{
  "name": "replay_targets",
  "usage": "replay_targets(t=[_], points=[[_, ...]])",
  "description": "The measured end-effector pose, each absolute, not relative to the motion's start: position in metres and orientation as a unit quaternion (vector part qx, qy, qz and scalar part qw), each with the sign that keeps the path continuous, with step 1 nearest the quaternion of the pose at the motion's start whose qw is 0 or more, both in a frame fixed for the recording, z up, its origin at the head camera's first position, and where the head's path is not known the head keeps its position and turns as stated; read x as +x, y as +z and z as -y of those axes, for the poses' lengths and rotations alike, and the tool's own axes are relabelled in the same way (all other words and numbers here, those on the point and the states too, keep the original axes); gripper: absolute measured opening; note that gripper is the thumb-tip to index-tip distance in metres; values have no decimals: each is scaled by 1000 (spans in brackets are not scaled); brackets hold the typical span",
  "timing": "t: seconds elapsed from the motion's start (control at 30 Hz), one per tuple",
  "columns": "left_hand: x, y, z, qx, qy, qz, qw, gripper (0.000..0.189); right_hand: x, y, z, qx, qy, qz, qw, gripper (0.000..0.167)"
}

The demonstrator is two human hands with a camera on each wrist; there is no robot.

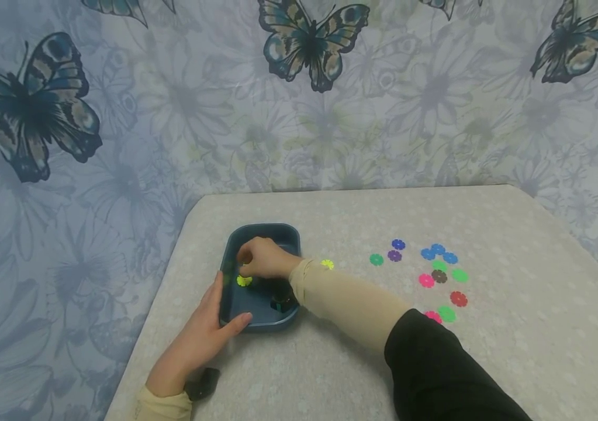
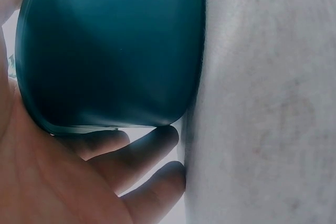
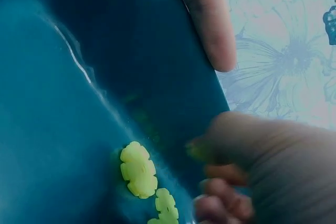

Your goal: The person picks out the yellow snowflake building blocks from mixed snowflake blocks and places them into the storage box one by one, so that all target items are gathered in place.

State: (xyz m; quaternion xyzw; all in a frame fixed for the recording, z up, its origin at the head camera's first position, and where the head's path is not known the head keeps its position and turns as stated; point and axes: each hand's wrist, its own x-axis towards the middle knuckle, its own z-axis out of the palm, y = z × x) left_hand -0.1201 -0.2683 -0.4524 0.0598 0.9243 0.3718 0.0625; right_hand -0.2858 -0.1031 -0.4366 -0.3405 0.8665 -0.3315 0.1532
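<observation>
A dark blue-green tray (image 1: 269, 323) with rounded corners lies on the table at left of centre. My left hand (image 1: 199, 333) holds its near left side, thumb over the rim, and in the left wrist view the other fingers (image 2: 152, 148) lie against the outer wall. My right hand (image 1: 264, 257) reaches into the tray with curled fingers, close to the left wall. In the right wrist view a blurred yellow-green bit, seemingly a flower-shaped disc (image 3: 193, 150), shows at its fingertips. Yellow flower-shaped discs (image 3: 139, 170) lie on the tray floor just below that hand.
One yellow disc (image 1: 327, 264) lies on the table right of the tray. Farther right are scattered flower-shaped discs: green (image 1: 376, 259), purple (image 1: 394, 255), blue (image 1: 438, 249), pink (image 1: 427, 280), brown (image 1: 439, 276) and red (image 1: 459, 299). A butterfly-patterned wall (image 1: 325, 134) borders the table's far edge.
</observation>
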Motion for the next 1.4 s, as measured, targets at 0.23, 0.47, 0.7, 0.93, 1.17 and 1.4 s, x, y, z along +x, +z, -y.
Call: replay_targets(t=[0.23, 0.47, 0.7, 0.93, 1.17, 1.4], points=[[-120, -452, 267, 60, 371, -924, 66, 110, -281, -400, 89, -356, -398, -836, 126, 31], [-120, -450, 266, 54, 369, -926, 58, 112, -290, -362, 36, -343, -464, -813, 75, 31], [-121, -450, 265, 52, 361, -929, 58, 113, -295, -366, -39, -266, -505, -817, 87, 24], [-122, -451, 269, 54, 361, -929, 62, 112, -294, -408, -86, -196, -486, -839, 146, 27], [-121, -451, 271, 52, 368, -926, 59, 112, -296, -449, -89, -220, -446, -850, 172, 29], [-122, -452, 265, 50, 373, -924, 62, 111, -296, -459, -91, -221, -427, -859, 176, 24]])
